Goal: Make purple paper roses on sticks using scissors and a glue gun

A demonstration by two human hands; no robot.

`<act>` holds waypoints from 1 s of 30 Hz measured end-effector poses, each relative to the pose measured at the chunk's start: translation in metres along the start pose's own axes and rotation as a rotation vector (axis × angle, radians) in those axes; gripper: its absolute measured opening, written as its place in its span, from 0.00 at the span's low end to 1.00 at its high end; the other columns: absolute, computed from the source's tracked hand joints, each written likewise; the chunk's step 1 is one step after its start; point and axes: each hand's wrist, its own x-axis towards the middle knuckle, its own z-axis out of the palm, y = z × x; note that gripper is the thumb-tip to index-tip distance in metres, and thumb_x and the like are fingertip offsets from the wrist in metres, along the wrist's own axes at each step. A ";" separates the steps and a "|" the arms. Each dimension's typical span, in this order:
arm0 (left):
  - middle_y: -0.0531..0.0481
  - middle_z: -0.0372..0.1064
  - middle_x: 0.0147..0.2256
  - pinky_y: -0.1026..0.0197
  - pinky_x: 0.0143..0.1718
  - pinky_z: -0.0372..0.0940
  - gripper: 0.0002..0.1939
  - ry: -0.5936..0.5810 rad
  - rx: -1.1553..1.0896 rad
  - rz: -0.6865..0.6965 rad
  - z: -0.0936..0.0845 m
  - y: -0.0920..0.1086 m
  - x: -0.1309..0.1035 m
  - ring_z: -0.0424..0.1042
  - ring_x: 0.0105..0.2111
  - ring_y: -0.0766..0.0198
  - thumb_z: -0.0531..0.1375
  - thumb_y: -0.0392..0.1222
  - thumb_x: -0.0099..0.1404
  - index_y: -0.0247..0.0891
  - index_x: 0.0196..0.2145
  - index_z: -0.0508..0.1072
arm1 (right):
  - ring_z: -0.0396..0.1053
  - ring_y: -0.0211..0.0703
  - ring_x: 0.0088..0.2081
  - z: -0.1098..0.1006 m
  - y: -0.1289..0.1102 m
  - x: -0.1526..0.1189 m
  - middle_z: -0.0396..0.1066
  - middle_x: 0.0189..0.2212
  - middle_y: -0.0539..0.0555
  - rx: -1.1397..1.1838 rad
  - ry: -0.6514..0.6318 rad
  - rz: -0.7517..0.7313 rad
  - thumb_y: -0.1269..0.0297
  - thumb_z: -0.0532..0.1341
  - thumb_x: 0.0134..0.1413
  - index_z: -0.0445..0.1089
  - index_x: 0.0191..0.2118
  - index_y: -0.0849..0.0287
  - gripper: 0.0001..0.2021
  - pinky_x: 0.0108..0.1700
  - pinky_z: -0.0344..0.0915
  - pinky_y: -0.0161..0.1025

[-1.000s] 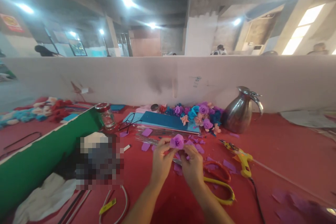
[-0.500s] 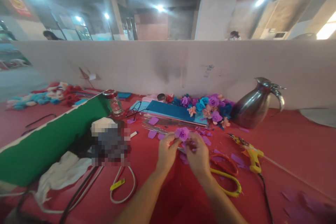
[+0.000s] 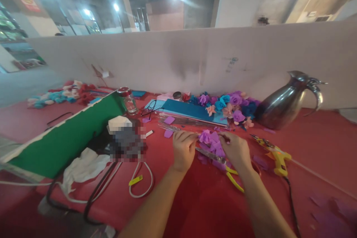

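Observation:
My left hand (image 3: 184, 150) is closed, its fingertips pinching the near side of a purple paper flower (image 3: 205, 137). To the right of the flower, my right hand (image 3: 237, 151) has thumb and fingers drawn together; whatever lies in that pinch is too small to make out. Loose purple petals (image 3: 217, 148) lie on the red table between and below the hands. Scissors (image 3: 212, 154) with yellow and red handles rest just under them, the handles partly covered by my right wrist.
A yellow glue gun (image 3: 279, 160) with a black cord lies at right. Behind it stands a metal jug (image 3: 281, 100). Finished flowers (image 3: 237, 100) are heaped beside a blue sheet (image 3: 185, 108). At left are a green panel (image 3: 75, 134), a glass jar (image 3: 129, 102) and looped cables (image 3: 152, 178).
My hands have moved apart; the right one has shifted away from the flower, which stays with the left. The camera view has tilted and turned a little, uncovering more of the scissor blades.

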 end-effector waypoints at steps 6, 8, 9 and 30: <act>0.47 0.75 0.30 0.58 0.38 0.63 0.08 0.091 -0.122 -0.177 0.004 -0.014 0.005 0.70 0.33 0.59 0.59 0.41 0.62 0.40 0.29 0.78 | 0.74 0.46 0.34 -0.004 0.015 0.007 0.79 0.30 0.52 -0.097 -0.070 -0.009 0.69 0.60 0.48 0.78 0.30 0.51 0.09 0.34 0.63 0.37; 0.48 0.76 0.32 0.59 0.40 0.63 0.08 0.085 -0.192 -0.241 0.006 -0.019 0.005 0.71 0.34 0.59 0.59 0.42 0.62 0.41 0.30 0.79 | 0.74 0.47 0.35 0.001 0.016 0.006 0.79 0.30 0.53 -0.130 -0.093 -0.052 0.70 0.60 0.48 0.78 0.30 0.52 0.09 0.35 0.63 0.37; 0.48 0.77 0.32 0.59 0.40 0.63 0.08 0.076 -0.222 -0.274 0.007 -0.020 0.005 0.71 0.34 0.59 0.59 0.43 0.62 0.42 0.31 0.79 | 0.73 0.48 0.35 0.003 0.015 0.005 0.79 0.30 0.53 -0.148 -0.092 -0.063 0.70 0.60 0.48 0.79 0.30 0.52 0.09 0.36 0.63 0.38; 0.54 0.70 0.23 0.63 0.32 0.61 0.13 0.187 -0.434 -0.608 0.008 -0.027 0.010 0.66 0.28 0.63 0.65 0.51 0.52 0.37 0.24 0.77 | 0.70 0.46 0.34 0.024 0.025 0.009 0.76 0.29 0.56 -0.195 0.092 -0.053 0.68 0.56 0.52 0.75 0.28 0.57 0.10 0.39 0.60 0.40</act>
